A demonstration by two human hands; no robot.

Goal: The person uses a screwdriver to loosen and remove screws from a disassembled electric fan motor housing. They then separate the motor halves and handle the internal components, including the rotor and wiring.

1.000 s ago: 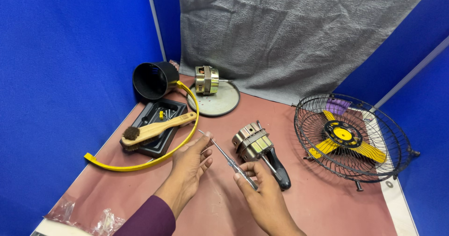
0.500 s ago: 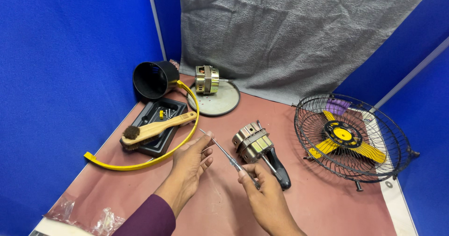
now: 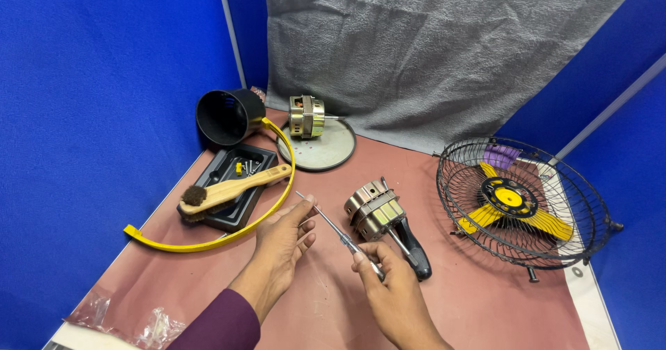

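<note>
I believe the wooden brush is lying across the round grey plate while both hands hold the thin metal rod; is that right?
Not quite: the head view shows the wooden brush lying across the black tray, not the round grey plate. The left hand and right hand do hold the thin metal rod.

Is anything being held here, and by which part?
Yes: a thin metal rod. The left hand pinches its far tip, and the right hand grips its near end.

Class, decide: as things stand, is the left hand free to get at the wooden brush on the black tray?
Probably not at once: the left hand is pinching the tip of a thin metal rod. The wooden brush lies uncovered on the black tray.
</note>
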